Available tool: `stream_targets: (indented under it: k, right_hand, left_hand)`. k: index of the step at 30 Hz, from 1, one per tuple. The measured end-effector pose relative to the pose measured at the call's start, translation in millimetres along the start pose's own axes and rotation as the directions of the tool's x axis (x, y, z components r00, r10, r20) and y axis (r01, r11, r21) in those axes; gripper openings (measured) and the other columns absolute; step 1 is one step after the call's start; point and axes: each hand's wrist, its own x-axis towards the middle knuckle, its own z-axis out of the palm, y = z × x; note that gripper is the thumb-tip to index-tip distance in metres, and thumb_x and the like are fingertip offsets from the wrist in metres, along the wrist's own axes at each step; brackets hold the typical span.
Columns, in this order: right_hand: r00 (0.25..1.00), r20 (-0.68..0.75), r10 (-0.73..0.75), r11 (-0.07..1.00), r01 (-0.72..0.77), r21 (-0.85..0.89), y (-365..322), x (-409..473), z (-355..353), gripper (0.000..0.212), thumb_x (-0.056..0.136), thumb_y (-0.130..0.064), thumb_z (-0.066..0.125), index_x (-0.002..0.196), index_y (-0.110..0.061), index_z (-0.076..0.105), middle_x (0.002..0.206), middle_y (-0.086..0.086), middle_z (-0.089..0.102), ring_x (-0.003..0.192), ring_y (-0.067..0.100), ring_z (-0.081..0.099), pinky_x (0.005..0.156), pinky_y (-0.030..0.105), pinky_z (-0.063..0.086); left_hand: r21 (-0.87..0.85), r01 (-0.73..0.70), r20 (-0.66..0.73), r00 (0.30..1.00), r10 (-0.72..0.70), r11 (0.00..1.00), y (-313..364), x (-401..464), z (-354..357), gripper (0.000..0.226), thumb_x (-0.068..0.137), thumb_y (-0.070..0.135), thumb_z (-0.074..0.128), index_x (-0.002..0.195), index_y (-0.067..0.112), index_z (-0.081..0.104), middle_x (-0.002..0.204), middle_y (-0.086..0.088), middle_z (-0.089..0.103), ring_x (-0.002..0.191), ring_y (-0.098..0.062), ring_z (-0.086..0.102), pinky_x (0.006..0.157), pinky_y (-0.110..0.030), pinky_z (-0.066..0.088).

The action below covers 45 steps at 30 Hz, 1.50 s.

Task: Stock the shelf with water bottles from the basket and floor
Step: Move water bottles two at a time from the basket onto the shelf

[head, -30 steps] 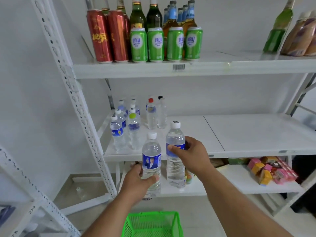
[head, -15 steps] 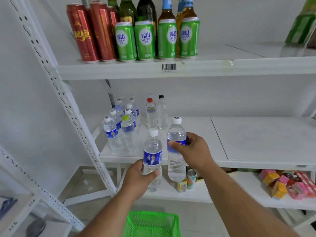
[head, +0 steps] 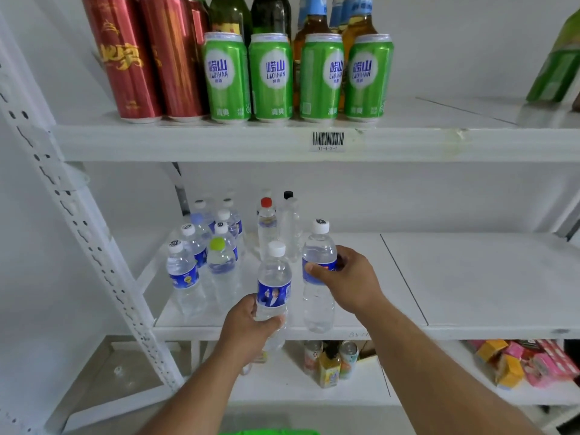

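Observation:
My left hand (head: 249, 332) grips a clear water bottle (head: 273, 284) with a white cap and blue label, held upright at the front edge of the middle shelf (head: 470, 277). My right hand (head: 350, 279) grips a second, taller water bottle (head: 317, 296) by its blue label, just over the shelf's front edge. Several water bottles (head: 201, 265) stand grouped on the left of that shelf. Only a sliver of the green basket (head: 270, 432) shows at the bottom edge.
Red and green cans (head: 270, 76) and glass bottles fill the upper shelf (head: 219, 141). The lower shelf holds small drink cans (head: 329, 361) and colourful boxes (head: 518, 362). A perforated white upright (head: 78, 233) slants at the left.
Both hands have carried their bottles up and forward toward the middle shelf. The view has come closer to the shelf, and the basket has dropped almost out of sight.

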Motion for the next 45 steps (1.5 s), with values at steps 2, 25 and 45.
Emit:
stream_targets:
  k: [2,25,45]
  right_hand:
    - [1.000,-0.014,0.015,1.000,-0.015,-0.003,1.5,10.4,6.4,0.031,0.075,-0.041,0.080,0.102,-0.031,0.071,0.088,-0.014,0.075,0.080,0.005,0.069,0.071,0.024,0.054]
    - [0.992,0.114,0.061,0.998,-0.064,0.022,60.2,149.2,57.7,0.022,0.071,-0.035,0.079,0.088,-0.044,0.069,0.082,-0.023,0.071,0.073,-0.007,0.061,0.060,0.013,0.043]
    - [0.987,0.139,0.079,0.997,-0.078,-0.011,79.5,199.2,83.8,0.033,0.071,-0.039,0.082,0.092,-0.053,0.060,0.099,-0.024,0.066,0.088,-0.003,0.063,0.067,0.014,0.044]
  left_hand:
    - [0.013,0.004,0.025,1.000,-0.004,1.000,-2.4,15.1,-0.5,0.031,0.073,0.021,0.082,0.089,0.039,0.062,0.074,0.037,0.065,0.071,0.031,0.053,0.049,0.004,0.038]
    - [0.042,0.102,-0.150,0.984,-0.094,0.994,-24.1,171.9,45.1,0.053,0.073,0.023,0.084,0.122,0.021,0.065,0.130,-0.001,0.060,0.122,-0.016,0.056,0.089,-0.026,0.041]
    - [0.014,0.077,-0.218,0.973,-0.072,0.997,-33.8,239.9,48.8,0.050,0.077,0.012,0.079,0.119,0.028,0.058,0.110,0.014,0.060,0.101,-0.009,0.056,0.085,-0.027,0.042]
